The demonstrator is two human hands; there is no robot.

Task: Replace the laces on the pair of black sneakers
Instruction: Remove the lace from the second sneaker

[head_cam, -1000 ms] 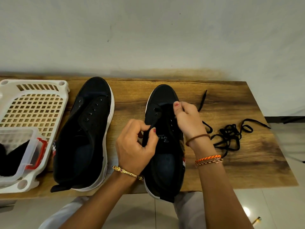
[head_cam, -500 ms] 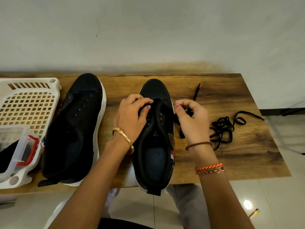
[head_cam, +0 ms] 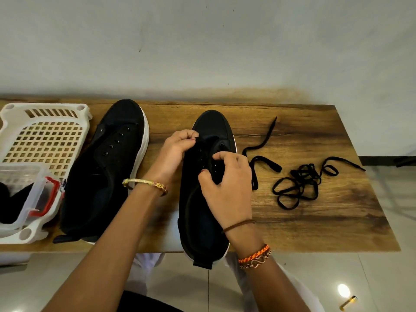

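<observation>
A person threads a black lace into the right-hand sneaker (head_cam: 209, 176) of a pair on a wooden tabletop (head_cam: 315, 221), the shoe lying directly under both hands with its toe pointing away. The left hand (head_cam: 175, 152) has its fingers curled at the eyelets nearest the toe, apparently pinching the lace end between thumb and fingertips. The right hand (head_cam: 227, 183) arches over the middle eyelets with fingers bent; what it holds, if anything, cannot be told against the black upper.

Lacing looks to be at its start: the step in hand appears to be seating the lace in the first row of eyelets. The next move likely calls for drawing the lace through and evening its 2 ends before crossing to the next row.

To the right of the right hand a loose lace (head_cam: 261, 154) trails from beside the shoe across the wood, and farther right sits a tangled lace bundle (head_cam: 299, 183). Left of the left hand the second sneaker (head_cam: 108, 165) lies unlaced, its eyelets bare.

Black lace on black fabric hides the exact eyelet in use. At the far left a white plastic basket (head_cam: 45, 136) and a clear lidded box (head_cam: 27, 194) are cut off by the frame edge; the box's dark contents cannot be identified.
</observation>
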